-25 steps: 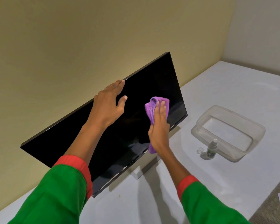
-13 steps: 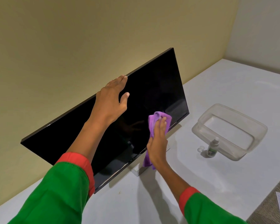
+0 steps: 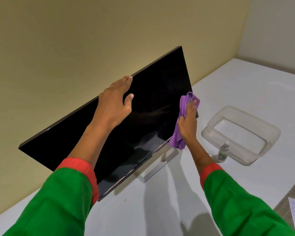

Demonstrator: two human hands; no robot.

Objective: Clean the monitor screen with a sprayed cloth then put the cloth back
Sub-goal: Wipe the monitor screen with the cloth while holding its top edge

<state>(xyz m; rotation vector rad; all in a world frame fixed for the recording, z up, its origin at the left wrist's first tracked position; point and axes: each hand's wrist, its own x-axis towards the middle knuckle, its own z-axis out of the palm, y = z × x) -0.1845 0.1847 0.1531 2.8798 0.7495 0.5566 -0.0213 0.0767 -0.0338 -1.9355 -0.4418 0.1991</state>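
I am observing a black monitor (image 3: 152, 106) standing on a white table (image 3: 160, 210), its screen tilted back toward the yellow wall (image 3: 75, 40). My left hand (image 3: 113, 106) is bracing the top edge of the monitor: the fingers are lying straight over the upper rim and the thumb is resting apart from them on the dark glass. I am recording that hand as relaxed and holding nothing.

My right hand (image 3: 188, 120) is pressing a purple cloth (image 3: 183, 106) against the screen at its right edge, near the lower right corner. The fingers are lying fairly straight on top of the cloth, while the thumb is curling in against the cloth's left side, so I am recording the cloth as pinned and lightly gripped. The lower part of the cloth is hanging bunched below the wrist, over the bottom bezel and in front of the silver stand (image 3: 153, 169).

To the right of the monitor, a clear plastic tub (image 3: 266, 133) is sitting on the table. A small spray bottle (image 3: 223, 152) is standing upright just beside the tub's near wall, with a small clear cap (image 3: 211, 153) just to its left. Both forearms are showing green sleeves with red cuffs.
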